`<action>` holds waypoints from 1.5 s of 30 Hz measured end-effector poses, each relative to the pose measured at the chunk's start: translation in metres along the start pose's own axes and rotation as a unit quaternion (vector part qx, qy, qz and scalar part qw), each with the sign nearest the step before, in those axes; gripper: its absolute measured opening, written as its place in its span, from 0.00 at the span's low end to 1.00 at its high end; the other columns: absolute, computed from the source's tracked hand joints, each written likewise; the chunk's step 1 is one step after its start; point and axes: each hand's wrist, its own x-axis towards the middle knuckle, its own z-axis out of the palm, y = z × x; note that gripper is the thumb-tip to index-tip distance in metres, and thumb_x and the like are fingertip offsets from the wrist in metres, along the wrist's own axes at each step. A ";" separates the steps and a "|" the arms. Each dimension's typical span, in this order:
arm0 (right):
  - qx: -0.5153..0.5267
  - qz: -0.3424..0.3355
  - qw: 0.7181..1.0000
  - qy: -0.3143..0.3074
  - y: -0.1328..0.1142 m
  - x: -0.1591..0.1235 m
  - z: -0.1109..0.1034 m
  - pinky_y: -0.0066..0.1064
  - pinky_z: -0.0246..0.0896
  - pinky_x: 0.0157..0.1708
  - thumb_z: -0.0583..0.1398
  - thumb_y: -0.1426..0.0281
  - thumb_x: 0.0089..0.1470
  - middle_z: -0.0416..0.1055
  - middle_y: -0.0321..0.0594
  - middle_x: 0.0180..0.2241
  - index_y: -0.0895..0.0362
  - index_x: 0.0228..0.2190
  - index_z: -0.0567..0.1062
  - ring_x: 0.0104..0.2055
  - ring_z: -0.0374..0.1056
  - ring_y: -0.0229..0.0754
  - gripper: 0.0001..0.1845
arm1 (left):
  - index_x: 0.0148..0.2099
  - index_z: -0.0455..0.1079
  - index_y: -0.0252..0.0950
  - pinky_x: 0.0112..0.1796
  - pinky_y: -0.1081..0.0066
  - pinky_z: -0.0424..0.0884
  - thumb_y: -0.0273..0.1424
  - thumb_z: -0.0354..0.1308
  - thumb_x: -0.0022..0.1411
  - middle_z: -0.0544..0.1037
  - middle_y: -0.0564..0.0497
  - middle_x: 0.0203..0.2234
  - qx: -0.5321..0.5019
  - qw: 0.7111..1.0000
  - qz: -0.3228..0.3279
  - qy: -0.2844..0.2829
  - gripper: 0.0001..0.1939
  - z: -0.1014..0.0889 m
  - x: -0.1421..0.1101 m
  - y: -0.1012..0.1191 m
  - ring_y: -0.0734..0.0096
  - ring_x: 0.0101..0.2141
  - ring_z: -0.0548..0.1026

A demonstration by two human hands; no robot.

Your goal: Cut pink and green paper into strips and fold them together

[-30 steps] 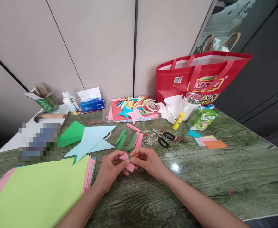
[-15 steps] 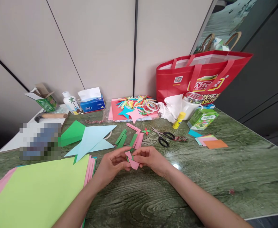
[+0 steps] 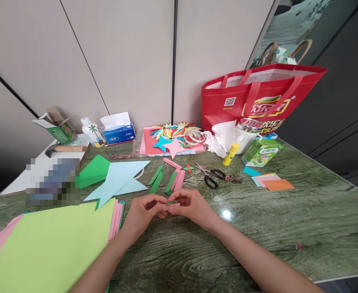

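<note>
Between my two hands is a small piece of folded pink and green paper (image 3: 173, 205), mostly covered by my fingers. My left hand (image 3: 148, 209) pinches its left side, with thumb and fingers closed. On the other side my right hand (image 3: 191, 205) grips it between thumb and fingertips. Just beyond lie folded green strips (image 3: 156, 179) and pink strips (image 3: 179, 180). A small red and green paper star (image 3: 188, 168) and black-handled scissors (image 3: 211, 175) rest behind my right hand.
A stack of large paper sheets (image 3: 53, 244) lies at the left, beside a light-blue folded paper star (image 3: 117, 179). Farther back stand a blue tissue box (image 3: 119, 133), a yellow glue stick (image 3: 231, 154), a white mug (image 3: 246, 136), a green carton (image 3: 262, 153) and a red bag (image 3: 221, 103).
The folded paper has been tilted between my fingers, so its pink face now shows only a narrow edge. My fingertips have come closer together around it.
</note>
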 end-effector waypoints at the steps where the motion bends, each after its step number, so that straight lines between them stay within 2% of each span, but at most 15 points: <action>1: -0.007 -0.003 1.000 0.010 0.001 0.000 0.000 0.26 0.59 0.26 0.65 0.67 0.36 0.69 0.33 0.21 0.60 0.26 0.72 0.23 0.64 0.34 0.13 | 0.28 0.72 0.33 0.25 0.72 0.71 0.28 0.60 0.46 0.75 0.53 0.16 -0.001 1.000 -0.001 -0.008 0.04 0.000 0.000 0.000 0.71 0.20 0.73; 7: -0.010 -0.006 0.999 0.044 0.003 0.001 -0.002 0.27 0.60 0.25 0.66 0.65 0.34 0.70 0.34 0.21 0.60 0.25 0.73 0.23 0.65 0.34 0.14 | 0.36 0.70 0.33 0.29 0.66 0.73 0.30 0.59 0.49 0.76 0.51 0.23 -0.004 0.998 0.022 -0.060 0.10 -0.003 0.000 -0.001 0.68 0.25 0.74; 16: -0.007 -0.030 0.998 0.052 0.003 0.000 0.003 0.28 0.61 0.29 0.66 0.66 0.35 0.70 0.35 0.23 0.60 0.24 0.72 0.24 0.65 0.35 0.12 | 0.38 0.64 0.33 0.25 0.68 0.72 0.32 0.59 0.50 0.74 0.54 0.19 -0.034 0.999 0.016 -0.020 0.13 0.005 -0.002 -0.002 0.71 0.21 0.73; 21: 0.010 -0.016 0.998 0.065 0.001 -0.001 0.007 0.28 0.61 0.27 0.66 0.64 0.33 0.69 0.33 0.21 0.59 0.23 0.71 0.24 0.65 0.35 0.15 | 0.38 0.64 0.32 0.22 0.71 0.70 0.32 0.61 0.48 0.73 0.54 0.18 -0.068 0.997 -0.007 0.023 0.16 0.007 -0.002 -0.003 0.71 0.19 0.72; 27: 0.035 -0.009 0.997 0.066 0.000 -0.001 0.006 0.29 0.61 0.27 0.67 0.63 0.32 0.70 0.33 0.20 0.59 0.23 0.71 0.22 0.65 0.35 0.15 | 0.40 0.66 0.32 0.26 0.72 0.71 0.31 0.61 0.49 0.75 0.52 0.21 -0.134 0.991 -0.017 -0.009 0.15 0.005 -0.002 -0.007 0.71 0.24 0.74; 32: 0.025 -0.029 0.998 0.055 0.004 0.000 0.004 0.30 0.62 0.29 0.67 0.65 0.33 0.71 0.34 0.22 0.59 0.23 0.71 0.25 0.67 0.37 0.14 | 0.33 0.68 0.30 0.26 0.74 0.71 0.28 0.60 0.50 0.75 0.52 0.20 -0.147 0.989 -0.030 -0.003 0.08 0.005 -0.003 -0.008 0.74 0.23 0.73; 35: 0.014 -0.038 0.998 0.051 0.005 0.000 0.004 0.29 0.61 0.29 0.66 0.66 0.34 0.70 0.34 0.22 0.59 0.23 0.70 0.26 0.67 0.37 0.13 | 0.29 0.67 0.31 0.25 0.74 0.71 0.28 0.61 0.49 0.75 0.52 0.18 -0.139 0.990 -0.031 -0.002 0.07 0.006 -0.003 -0.006 0.74 0.21 0.73; 45: 0.029 -0.037 0.998 0.038 0.005 0.001 0.004 0.26 0.58 0.26 0.66 0.68 0.35 0.68 0.32 0.22 0.59 0.24 0.70 0.24 0.63 0.33 0.13 | 0.32 0.66 0.32 0.23 0.75 0.69 0.30 0.60 0.50 0.75 0.53 0.17 -0.124 0.992 -0.010 -0.005 0.08 0.005 -0.003 -0.004 0.74 0.19 0.72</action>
